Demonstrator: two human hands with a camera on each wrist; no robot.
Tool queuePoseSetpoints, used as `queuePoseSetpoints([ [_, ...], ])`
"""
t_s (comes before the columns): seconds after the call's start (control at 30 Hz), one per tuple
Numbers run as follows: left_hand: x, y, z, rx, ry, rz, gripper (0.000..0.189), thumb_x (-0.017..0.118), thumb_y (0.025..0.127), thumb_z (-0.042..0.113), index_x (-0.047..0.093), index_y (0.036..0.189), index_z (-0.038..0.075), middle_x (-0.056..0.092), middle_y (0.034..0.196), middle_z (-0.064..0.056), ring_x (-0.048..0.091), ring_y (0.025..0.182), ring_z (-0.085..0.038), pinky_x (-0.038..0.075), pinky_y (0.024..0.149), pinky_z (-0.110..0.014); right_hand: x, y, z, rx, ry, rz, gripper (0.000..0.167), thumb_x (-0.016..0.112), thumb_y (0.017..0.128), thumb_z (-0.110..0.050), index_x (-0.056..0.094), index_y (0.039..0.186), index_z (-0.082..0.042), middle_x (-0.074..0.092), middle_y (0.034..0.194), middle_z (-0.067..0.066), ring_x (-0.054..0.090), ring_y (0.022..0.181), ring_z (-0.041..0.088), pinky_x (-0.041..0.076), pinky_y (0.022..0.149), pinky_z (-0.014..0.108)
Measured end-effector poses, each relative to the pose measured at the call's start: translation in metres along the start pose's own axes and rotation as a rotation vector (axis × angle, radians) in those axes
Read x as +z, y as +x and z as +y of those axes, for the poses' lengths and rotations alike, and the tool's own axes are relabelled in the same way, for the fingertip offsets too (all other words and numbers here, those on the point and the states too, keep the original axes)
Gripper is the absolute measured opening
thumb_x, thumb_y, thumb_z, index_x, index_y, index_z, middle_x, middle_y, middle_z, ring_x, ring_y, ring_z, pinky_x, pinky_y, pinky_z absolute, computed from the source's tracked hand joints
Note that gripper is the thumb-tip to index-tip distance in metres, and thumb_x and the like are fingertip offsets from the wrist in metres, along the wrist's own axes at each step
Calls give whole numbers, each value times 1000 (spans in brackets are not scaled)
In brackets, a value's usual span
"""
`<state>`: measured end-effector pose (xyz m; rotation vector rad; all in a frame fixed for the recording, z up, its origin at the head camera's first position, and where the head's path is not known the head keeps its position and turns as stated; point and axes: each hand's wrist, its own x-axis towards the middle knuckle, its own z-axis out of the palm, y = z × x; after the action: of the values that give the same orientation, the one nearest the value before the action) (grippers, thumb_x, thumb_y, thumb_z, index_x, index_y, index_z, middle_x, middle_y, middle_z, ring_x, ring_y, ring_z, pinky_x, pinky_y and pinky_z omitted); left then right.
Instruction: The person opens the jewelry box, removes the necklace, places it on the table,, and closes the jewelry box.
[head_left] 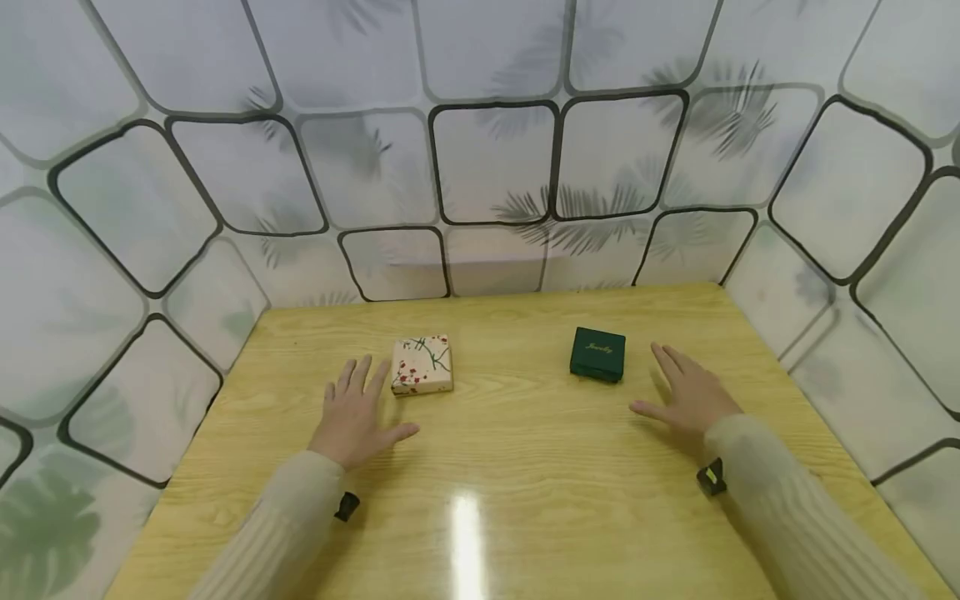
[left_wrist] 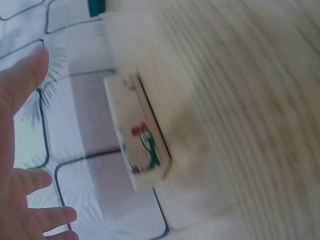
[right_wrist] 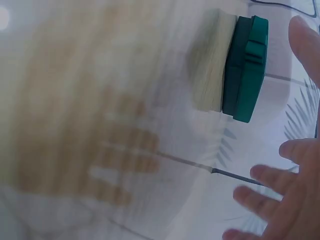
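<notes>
A small cream box (head_left: 422, 365) with red flowers and green branches lies on the table, left of the middle. My left hand (head_left: 356, 421) is spread just to its left and nearer to me, holding nothing. In the left wrist view the flowered box (left_wrist: 137, 132) stands apart from the fingers. Further right lies a dark green box (head_left: 597, 354) with gold lettering on its lid. My right hand (head_left: 688, 393) is beside its right side, fingers extended and holding nothing. The right wrist view shows the green box (right_wrist: 246, 69) closed, with a gap between it and the fingers.
The light wooden table (head_left: 510, 467) carries both boxes, with bare wood between them. A pale curtain (head_left: 495, 167) with dark rounded squares and leaf prints hangs behind the table and along both sides. Small black devices (head_left: 711, 477) sit at the wrists.
</notes>
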<state>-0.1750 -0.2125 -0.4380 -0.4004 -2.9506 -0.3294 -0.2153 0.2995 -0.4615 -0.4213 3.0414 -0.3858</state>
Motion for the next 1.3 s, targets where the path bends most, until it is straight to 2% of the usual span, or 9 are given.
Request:
queuePoseSetpoints([
  [0.17,0,14,19,93,-132,92,91,68,83,54,30,149,6,33,147,-24,24,138,-43,22,109,-62,-2,18,2,-41,93,-13,112,61,81,-67,10,153,2,17,154,27,21,138,48,21,108,62],
  [0.33,4,27,40,142,-186,84,86,67,86,51,31,149,5,35,147,-22,25,139,-39,22,112,-55,-4,38,-1,-65,81,-22,114,64,79,-67,13,151,4,18,154,28,20,138,46,21,109,61],
  [0.57,11,41,65,186,-234,66,84,68,86,49,32,148,4,37,146,-20,32,136,-35,33,108,-51,-3,65,-10,-110,46,-38,115,64,78,-68,14,152,4,19,154,27,22,138,45,22,109,60],
  [0.7,18,48,75,179,-274,16,82,67,88,48,32,148,3,36,147,-18,34,135,-33,35,108,-48,4,79,-11,-99,48,-60,116,66,75,-70,17,152,1,21,154,25,24,138,44,25,108,59],
  [0.93,30,57,88,97,-351,-99,81,62,90,51,27,152,12,35,150,-11,33,138,-30,33,109,-47,14,92,-12,-70,79,-105,120,70,70,-70,16,153,-3,22,153,26,27,135,48,30,102,64],
  [1.13,39,62,93,81,-411,-128,80,61,91,51,26,152,12,34,152,-9,33,138,-28,32,109,-46,13,91,-25,-91,55,-85,111,74,74,-61,23,150,1,30,147,29,31,131,49,33,102,63],
  [1.3,42,63,96,79,-457,-140,78,61,92,47,27,152,11,37,150,-10,34,137,-28,31,110,-45,15,94,-40,-109,50,-72,106,76,74,-56,27,150,0,34,143,30,35,128,49,36,100,62],
])
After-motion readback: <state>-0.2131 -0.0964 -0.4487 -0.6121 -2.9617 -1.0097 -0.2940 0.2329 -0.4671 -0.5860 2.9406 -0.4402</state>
